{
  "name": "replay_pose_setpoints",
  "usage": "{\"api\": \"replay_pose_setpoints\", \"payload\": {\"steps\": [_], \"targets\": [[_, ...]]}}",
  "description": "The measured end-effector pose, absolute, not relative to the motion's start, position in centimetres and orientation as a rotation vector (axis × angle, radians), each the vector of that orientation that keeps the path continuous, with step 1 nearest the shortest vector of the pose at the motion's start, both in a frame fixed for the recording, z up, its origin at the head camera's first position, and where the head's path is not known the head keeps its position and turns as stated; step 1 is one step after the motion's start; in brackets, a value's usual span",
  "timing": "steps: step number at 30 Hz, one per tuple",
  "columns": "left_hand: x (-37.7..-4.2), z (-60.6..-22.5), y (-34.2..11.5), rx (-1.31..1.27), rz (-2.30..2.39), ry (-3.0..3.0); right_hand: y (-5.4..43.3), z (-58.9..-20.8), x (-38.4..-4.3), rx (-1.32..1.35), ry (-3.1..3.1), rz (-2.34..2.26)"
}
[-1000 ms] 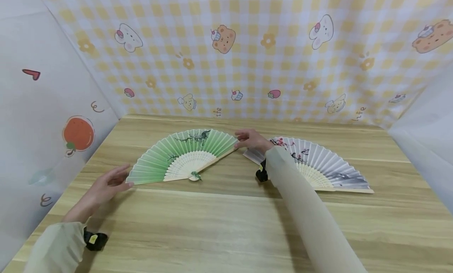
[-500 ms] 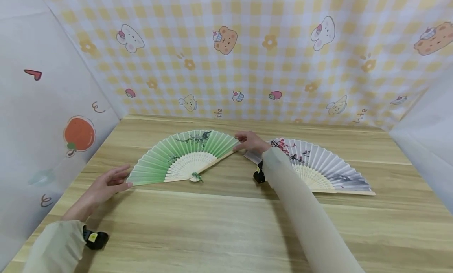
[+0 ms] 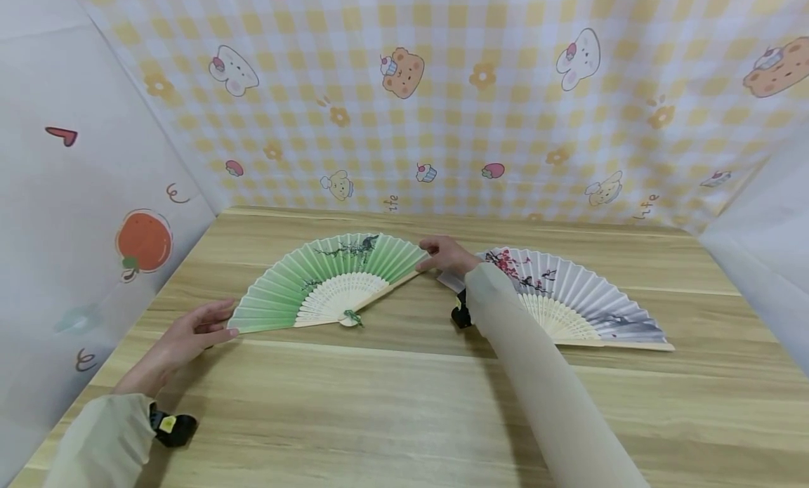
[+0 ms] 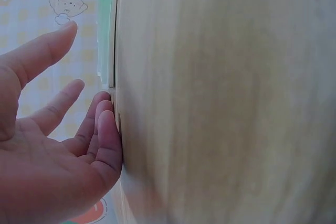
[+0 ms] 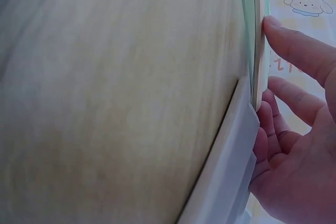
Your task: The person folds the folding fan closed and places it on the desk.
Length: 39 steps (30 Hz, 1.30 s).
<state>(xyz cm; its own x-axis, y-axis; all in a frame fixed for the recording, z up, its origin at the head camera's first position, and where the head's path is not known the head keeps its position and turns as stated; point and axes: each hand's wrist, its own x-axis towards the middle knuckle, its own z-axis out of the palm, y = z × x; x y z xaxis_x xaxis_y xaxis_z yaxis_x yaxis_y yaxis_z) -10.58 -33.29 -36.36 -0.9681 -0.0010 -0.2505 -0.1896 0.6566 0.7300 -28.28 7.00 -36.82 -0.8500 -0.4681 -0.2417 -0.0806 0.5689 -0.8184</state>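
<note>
A green folding fan [image 3: 344,281], spread wide, lies on the wooden table at the left of centre. My left hand [image 3: 189,337] is at its left tip; in the left wrist view the thumb stands apart and the lower fingertips [image 4: 105,98] are at the end of the outer stick. My right hand [image 3: 447,254] is at the right tip, the thumb touching the fan's top side in the right wrist view and the other fingers loosely bent by its end. A second spread fan [image 3: 569,295], grey-white with red blossoms, lies to the right, partly hidden under my right forearm.
A yellow-checked cloth wall [image 3: 442,109] rises behind the table [image 3: 379,411]. White side walls [image 3: 82,228] flank it left and right. The left tip of the grey-white fan lies close to the green fan's right tip.
Both hands stay at the two ends of the green fan. The view has shifted very slightly; neither fan has clearly moved.
</note>
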Motion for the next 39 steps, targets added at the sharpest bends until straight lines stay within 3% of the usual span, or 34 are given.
{"api": "replay_pose_setpoints", "payload": {"steps": [4, 12, 39], "targets": [[-10.6, -36.4, -33.3, -0.165, 1.205, 2.642, 7.1, -38.1, -29.2, -0.489, 2.398, -1.204], [-10.5, -36.4, -33.1, -0.170, 1.189, 2.644, 6.6, -37.0, -28.3, -0.367, 2.388, -1.220], [-10.3, -35.8, -33.4, -0.173, 1.263, 2.628, 6.9, -36.9, -27.8, -0.363, 2.452, -1.299]]}}
